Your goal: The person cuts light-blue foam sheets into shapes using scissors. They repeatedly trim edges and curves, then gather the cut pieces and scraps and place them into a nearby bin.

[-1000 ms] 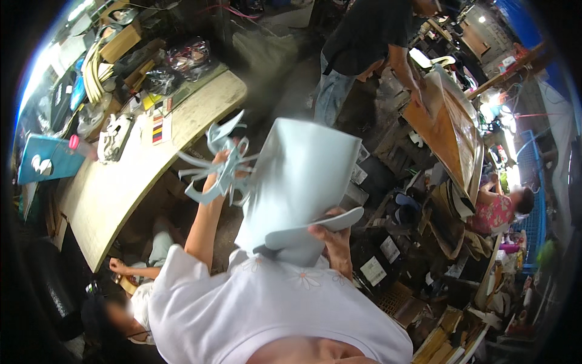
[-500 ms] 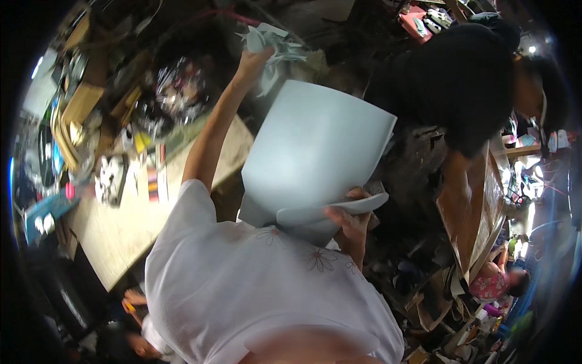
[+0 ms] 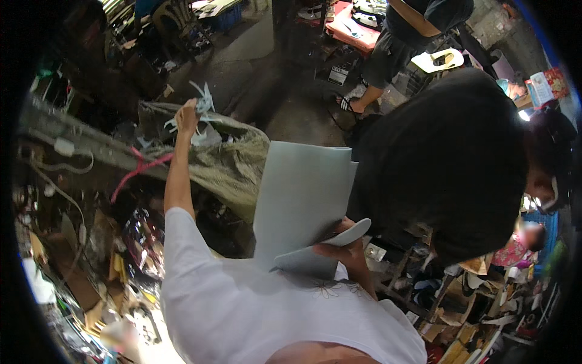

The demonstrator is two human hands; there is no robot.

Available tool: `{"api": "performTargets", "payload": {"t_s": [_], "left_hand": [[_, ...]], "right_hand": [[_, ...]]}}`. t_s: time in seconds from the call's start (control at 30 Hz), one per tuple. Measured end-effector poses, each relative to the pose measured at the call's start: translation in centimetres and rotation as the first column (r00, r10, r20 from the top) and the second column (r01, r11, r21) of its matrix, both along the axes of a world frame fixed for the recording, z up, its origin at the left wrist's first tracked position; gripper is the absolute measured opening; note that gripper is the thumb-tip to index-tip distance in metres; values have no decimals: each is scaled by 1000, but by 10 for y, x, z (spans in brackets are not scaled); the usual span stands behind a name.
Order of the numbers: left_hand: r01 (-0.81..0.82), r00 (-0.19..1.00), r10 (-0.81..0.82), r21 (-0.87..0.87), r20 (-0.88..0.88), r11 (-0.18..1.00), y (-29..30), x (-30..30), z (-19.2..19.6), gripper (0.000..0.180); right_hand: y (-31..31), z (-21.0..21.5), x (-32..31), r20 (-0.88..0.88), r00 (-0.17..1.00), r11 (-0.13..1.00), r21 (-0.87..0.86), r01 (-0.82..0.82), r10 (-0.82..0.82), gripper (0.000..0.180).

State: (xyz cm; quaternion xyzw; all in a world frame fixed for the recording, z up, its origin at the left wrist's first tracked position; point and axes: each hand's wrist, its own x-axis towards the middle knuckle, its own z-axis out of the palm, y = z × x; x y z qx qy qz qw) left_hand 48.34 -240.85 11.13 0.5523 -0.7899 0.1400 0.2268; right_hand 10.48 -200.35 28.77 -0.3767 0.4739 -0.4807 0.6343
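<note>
Stretched out ahead and to the left, my left hand (image 3: 187,119) is closed on pale blue-grey scraps (image 3: 205,102), thin pointed strips. These are over the mouth of a large woven sack (image 3: 233,176), where more pale scraps show. Close to my chest, my right hand (image 3: 351,247) grips a big curved pale grey-blue sheet (image 3: 303,200) by its lower part. The same hand has its fingers around a narrow, round-ended pale piece (image 3: 357,232) lying across the sheet. Part of the right hand's grip is hidden behind these pieces.
A person in black (image 3: 436,164) bends close by on the right. Another person's leg (image 3: 370,97) stands farther ahead, near a red table (image 3: 351,27). A pink strap (image 3: 136,173) hangs on a beam at the left. Cluttered cardboard and shelving (image 3: 454,303) fill the lower right.
My view has swung left, and the sack has come into sight. My left arm now reaches over it with the scraps still held. The sheet stays in my right hand.
</note>
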Motion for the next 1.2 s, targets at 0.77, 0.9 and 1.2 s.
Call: {"api": "performTargets", "payload": {"t_s": [0.77,0.9,1.2], "left_hand": [[334,659,327,652,-678,681,-49,-126,-14,55],[987,115,786,160,-608,-20,26,-267,-6,80],[971,50,737,207,-674,123,-20,-350,-14,66]], "right_hand": [[-164,-1,-65,-181,905,920,-7,391,-386,53],[-172,-22,-89,-333,847,876,104,470,-415,49],[-222,-12,-157,-195,741,757,-16,653,-643,29]]}}
